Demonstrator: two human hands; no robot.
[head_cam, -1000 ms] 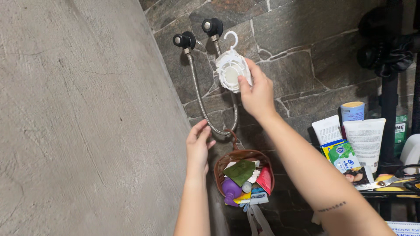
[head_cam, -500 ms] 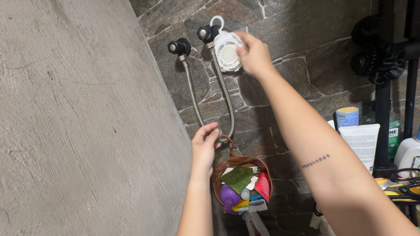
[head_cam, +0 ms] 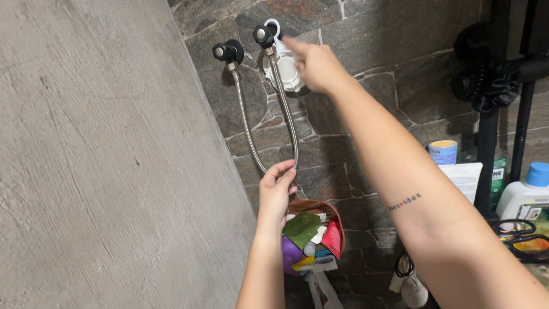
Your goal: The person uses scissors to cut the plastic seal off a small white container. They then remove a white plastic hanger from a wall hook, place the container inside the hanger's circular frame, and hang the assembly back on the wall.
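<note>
Rough grey concrete wall [head_cam: 103, 160] at left, dark stone wall [head_cam: 366, 86] ahead, with two black valve knobs: left knob [head_cam: 227, 51], right knob [head_cam: 264, 34], each feeding a braided metal hose [head_cam: 286, 109] that loops down. Right hand [head_cam: 314, 66] raised to the right knob, fingers [head_cam: 293, 44] closed around a round white plastic holder [head_cam: 284, 71], its white hook loop [head_cam: 273, 26] resting over that knob. Left hand [head_cam: 275, 191] lower down, fingertips pinched lightly at the bottom of the hose loop, just above a brown hanging basket [head_cam: 334, 220] crammed with sachets and small bottles. Further right, a shelf with a white tube [head_cam: 466, 177], a blue-capped white bottle [head_cam: 523, 194] and scissors [head_cam: 514, 229]. Best handled, judging from this: keep the hook pressed fully behind the knob before loosening the grip, so the loop seats rather than perching on the tip; hold the hose steady and slightly aside to stop it nudging the holder; ease weight on slowly, testing for swing. Main risk likely a slip off the rounded knob into the basket below.
</note>
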